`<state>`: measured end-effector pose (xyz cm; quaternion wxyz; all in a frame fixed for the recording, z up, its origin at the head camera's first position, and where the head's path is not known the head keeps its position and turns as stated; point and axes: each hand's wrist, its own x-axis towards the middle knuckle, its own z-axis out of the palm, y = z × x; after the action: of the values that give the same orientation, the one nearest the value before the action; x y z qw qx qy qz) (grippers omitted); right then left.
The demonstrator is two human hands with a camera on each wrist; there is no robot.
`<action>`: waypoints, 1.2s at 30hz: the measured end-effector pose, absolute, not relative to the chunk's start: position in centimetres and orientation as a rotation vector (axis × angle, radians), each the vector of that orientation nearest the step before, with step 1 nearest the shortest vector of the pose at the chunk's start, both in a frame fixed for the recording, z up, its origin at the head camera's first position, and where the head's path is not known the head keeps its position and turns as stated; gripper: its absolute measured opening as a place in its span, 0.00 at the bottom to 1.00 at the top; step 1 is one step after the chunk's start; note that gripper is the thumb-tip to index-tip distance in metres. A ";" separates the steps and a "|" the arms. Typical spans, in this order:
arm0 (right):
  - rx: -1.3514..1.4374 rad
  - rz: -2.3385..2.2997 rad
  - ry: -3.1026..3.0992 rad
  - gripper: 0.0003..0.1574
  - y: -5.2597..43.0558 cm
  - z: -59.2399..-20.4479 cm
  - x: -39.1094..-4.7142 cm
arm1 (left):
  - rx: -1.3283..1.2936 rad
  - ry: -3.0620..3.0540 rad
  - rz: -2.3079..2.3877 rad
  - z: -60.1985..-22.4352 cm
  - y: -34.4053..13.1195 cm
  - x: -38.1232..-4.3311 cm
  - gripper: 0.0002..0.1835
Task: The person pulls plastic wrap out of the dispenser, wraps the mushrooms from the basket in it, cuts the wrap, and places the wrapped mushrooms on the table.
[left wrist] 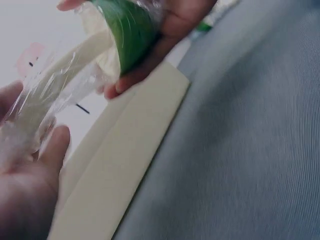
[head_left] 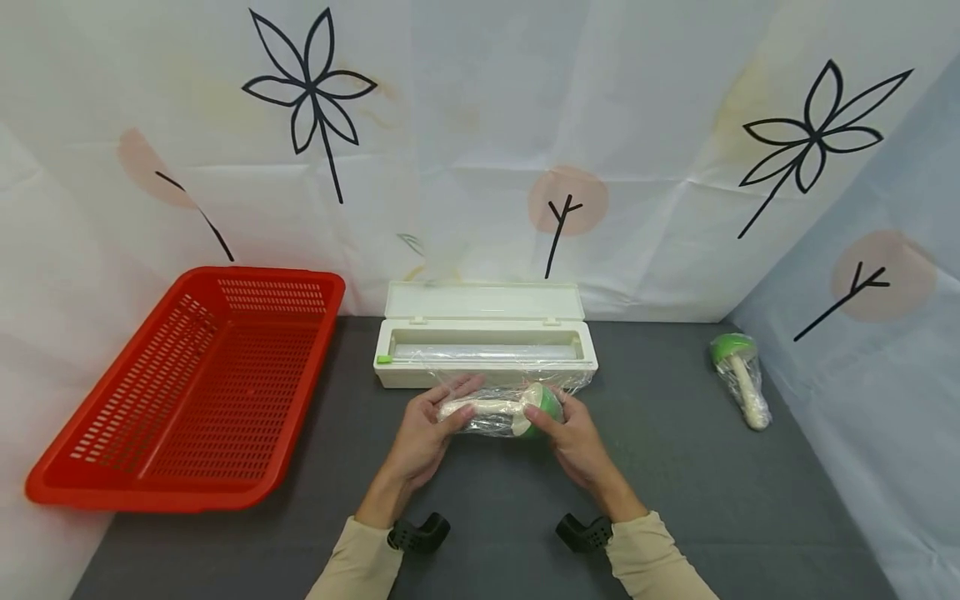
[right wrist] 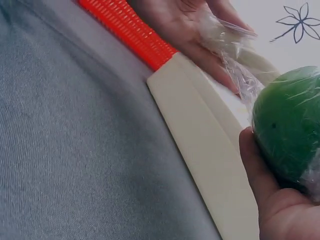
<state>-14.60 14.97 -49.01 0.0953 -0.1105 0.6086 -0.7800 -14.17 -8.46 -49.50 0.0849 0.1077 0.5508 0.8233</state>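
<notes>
Both hands hold a toy mushroom (head_left: 487, 407) with a white stem and a green cap, wrapped in clear cling film. It lies sideways in the air, just in front of the white cling film dispenser (head_left: 480, 380). My left hand (head_left: 422, 437) grips the stem end, thumb on the near side. At the cap end, my right hand (head_left: 581, 442) holds on with its thumb over the near side. The right wrist view shows the green cap (right wrist: 287, 117) under wrinkled film. Loose film (head_left: 577, 380) spreads behind the mushroom, before the dispenser's front.
A second film-wrapped mushroom (head_left: 742, 379) lies on the grey table (head_left: 675, 517) at the right. The red plastic basket (head_left: 303, 392) stands at the left. Behind the dispenser's raised lid (head_left: 483, 300) hangs a printed white cloth (head_left: 465, 167).
</notes>
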 end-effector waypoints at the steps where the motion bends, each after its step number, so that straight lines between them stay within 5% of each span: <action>1: -0.322 -2.326 1.782 0.36 14.9 -49.0 -14.6 | 0.348 1.594 2.474 -49.4 -8.4 -14.2 0.29; 6: -0.368 -2.375 1.689 0.41 15.2 -48.9 -14.5 | 0.388 1.479 2.560 -49.2 -8.1 -13.9 0.23; 13: -0.293 -2.327 1.763 0.25 14.9 -48.3 -14.4 | 0.519 1.853 2.490 -48.6 -7.8 -13.8 0.23; 20: -0.503 -2.320 1.712 0.31 15.4 -48.3 -14.8 | 0.588 2.012 2.388 -48.1 -7.9 -13.8 0.14; 29: -0.550 -2.412 1.634 0.16 15.2 -47.8 -14.7 | 0.649 2.125 2.238 -47.6 -8.0 -13.7 0.25; 36: -0.592 -2.431 1.753 0.16 14.7 -47.4 -14.5 | 0.712 2.239 2.281 -47.2 -7.4 -13.7 0.13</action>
<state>-14.55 14.69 -47.35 0.0434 -0.1936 0.5732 -0.7950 -13.73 -7.40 -47.17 -0.0664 0.2168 0.6822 0.6952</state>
